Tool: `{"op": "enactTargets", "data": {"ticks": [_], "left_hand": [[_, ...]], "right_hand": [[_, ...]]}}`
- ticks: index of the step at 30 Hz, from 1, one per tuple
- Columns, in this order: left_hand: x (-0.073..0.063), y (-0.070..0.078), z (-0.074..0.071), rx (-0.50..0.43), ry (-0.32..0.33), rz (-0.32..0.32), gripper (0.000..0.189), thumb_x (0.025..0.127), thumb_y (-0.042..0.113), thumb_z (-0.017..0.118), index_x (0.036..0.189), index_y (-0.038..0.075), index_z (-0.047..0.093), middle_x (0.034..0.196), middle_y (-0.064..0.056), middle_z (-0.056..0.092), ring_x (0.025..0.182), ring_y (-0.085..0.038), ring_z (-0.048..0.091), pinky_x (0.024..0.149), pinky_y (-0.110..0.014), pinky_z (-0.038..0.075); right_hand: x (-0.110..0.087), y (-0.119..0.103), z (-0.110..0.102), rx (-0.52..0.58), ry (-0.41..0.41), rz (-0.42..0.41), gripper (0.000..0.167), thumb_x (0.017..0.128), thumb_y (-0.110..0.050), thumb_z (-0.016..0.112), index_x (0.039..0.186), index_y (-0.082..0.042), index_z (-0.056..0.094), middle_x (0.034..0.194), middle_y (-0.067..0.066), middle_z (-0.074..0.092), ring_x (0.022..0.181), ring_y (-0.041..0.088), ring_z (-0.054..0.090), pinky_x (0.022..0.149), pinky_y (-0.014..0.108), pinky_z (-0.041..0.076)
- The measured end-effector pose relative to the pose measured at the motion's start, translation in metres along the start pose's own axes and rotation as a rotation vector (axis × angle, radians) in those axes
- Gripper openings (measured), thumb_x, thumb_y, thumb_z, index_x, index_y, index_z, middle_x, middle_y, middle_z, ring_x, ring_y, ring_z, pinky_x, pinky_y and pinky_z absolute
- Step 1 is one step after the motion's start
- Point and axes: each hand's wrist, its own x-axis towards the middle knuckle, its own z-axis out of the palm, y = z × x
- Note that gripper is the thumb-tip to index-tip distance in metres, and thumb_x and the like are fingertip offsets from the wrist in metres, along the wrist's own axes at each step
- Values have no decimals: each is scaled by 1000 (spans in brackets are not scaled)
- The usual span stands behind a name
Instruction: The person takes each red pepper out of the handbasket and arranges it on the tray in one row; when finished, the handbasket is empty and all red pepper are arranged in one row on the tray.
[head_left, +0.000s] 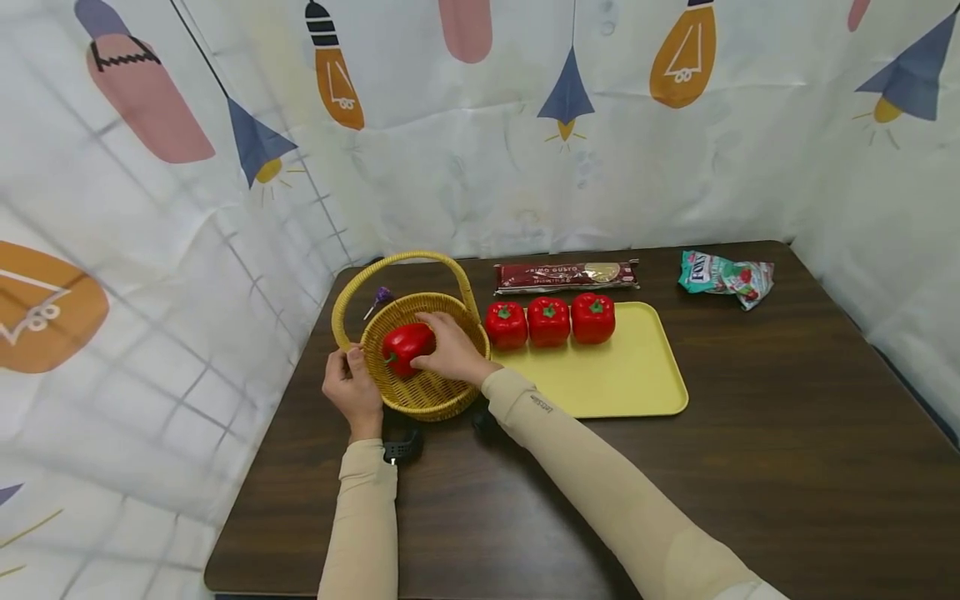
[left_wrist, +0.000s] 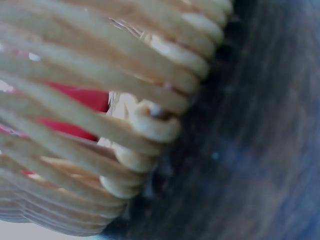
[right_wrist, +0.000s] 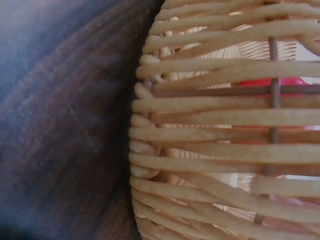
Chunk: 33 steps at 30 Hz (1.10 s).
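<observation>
In the head view a yellow wicker basket (head_left: 429,408) with a tall arched handle stands on the table's left part. My left hand (head_left: 352,392) grips its left side, where the handle meets the rim. My right hand (head_left: 452,350) reaches in over the right rim and holds a red bell pepper (head_left: 407,346) inside, thumb on the near side and fingers on the far side. The pepper lies on its side, green stem to the left. Both wrist views show the woven wall (left_wrist: 125,100) up close, with red behind the gaps; neither shows the fingers.
Three red bell peppers (head_left: 549,322) stand in a row on a yellow tray (head_left: 637,375) right of the basket. Behind them lies a dark red snack packet (head_left: 566,277). A green candy bag (head_left: 726,277) is at the back right. Something small and purple (head_left: 383,295) sits behind the basket.
</observation>
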Motion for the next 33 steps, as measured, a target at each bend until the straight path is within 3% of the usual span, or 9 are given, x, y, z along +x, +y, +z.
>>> {"op": "enactTargets", "data": {"ticks": [5,8,14,16,27,33], "left_hand": [[-1,-1,1,-3,5,3,56,96,39,60,89,-17,65,81,-22,61,78,4,53,70,-17,41],[-3,0,2,-1,-9,2,54,97,37,59,89,-16,65,83,-29,60,78,3,53,71,-17,42],[-4,1,4,4,-20,1,44,97,28,61,89,-15,66,83,9,59,79,2,54,73,-18,43],[-4,1,4,2,-9,5,42,97,26,62,89,-15,66,84,13,58,79,3,54,73,-18,42],[0,1,0,7,-3,3,28,96,13,61,88,-13,66,83,6,59,79,2,54,72,-18,42],[0,2,0,11,-7,3,32,97,15,60,89,-16,65,83,-24,60,81,2,54,73,-17,43]], "right_hand": [[4,0,0,5,-61,-50,80,81,-24,79,149,-14,39,156,9,32,139,27,36,110,42,35],[5,4,0,-3,-113,-77,79,80,-23,79,149,-15,41,157,10,31,141,27,34,111,42,33],[3,8,-1,-43,-161,-82,78,77,-23,82,146,-19,46,148,11,40,133,26,41,107,42,38],[3,7,0,-46,-173,-73,78,76,-24,83,146,-20,47,144,12,41,129,26,43,105,42,40],[4,2,5,1,-160,-88,73,75,-26,85,138,-13,50,132,4,56,119,19,52,99,35,44],[1,-1,5,-114,-204,-120,82,75,-35,84,145,-19,45,133,8,49,118,21,49,96,36,46]]}}
